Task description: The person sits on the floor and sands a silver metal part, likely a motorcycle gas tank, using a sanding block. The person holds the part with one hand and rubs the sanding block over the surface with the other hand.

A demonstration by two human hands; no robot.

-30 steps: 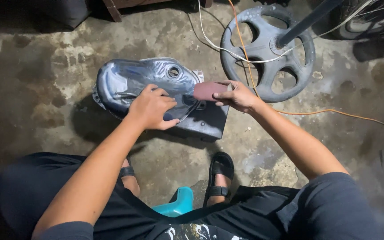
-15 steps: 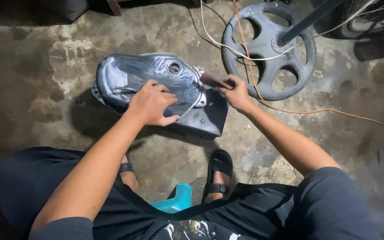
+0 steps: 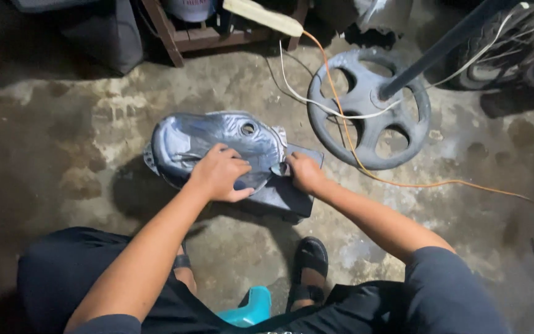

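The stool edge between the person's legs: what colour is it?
Turquoise; the stool shows only in the head view, at the bottom edge.

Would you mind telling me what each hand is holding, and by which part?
The left hand presses flat on top of the metal tank, steadying it. The right hand is closed at the tank's right end; what it grips cannot be told.

Left hand (image 3: 220, 173) flat on grey tank (image 3: 217, 139), right hand (image 3: 304, 173) at its edge

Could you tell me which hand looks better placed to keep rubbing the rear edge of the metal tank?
Right hand: it rests at the tank's rear edge, while the left hand lies flat on top, bracing it.
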